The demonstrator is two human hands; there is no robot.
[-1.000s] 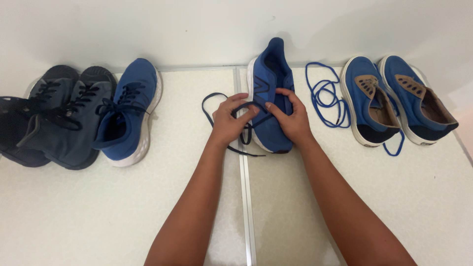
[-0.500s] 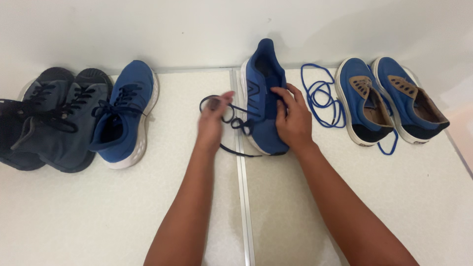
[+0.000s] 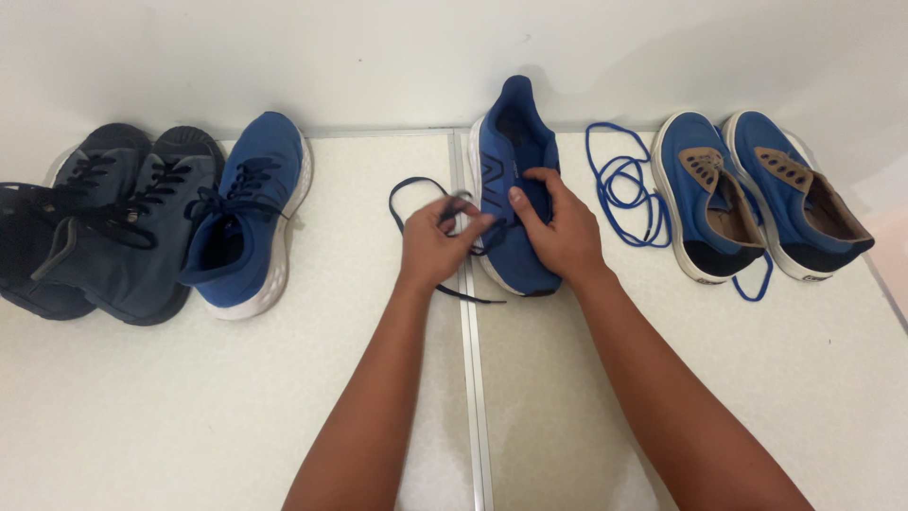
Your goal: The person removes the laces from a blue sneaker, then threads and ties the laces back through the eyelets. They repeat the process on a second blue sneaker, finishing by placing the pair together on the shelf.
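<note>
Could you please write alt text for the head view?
Two hands, left hand and right hand, work a dark lace on a blue shoe on a white table. Left lie dark boots and another blue shoe; right, a loose blue lace and two unlaced blue shoes.

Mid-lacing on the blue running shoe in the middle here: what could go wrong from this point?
1. The dark lace loops loose beside the left hand; it could snag or knot as it is pulled.
2. The blue running shoe lies tilted under the right hand alone, so a firm tug may roll it.
3. The loose blue lace lies close by and could get dragged along.
</note>
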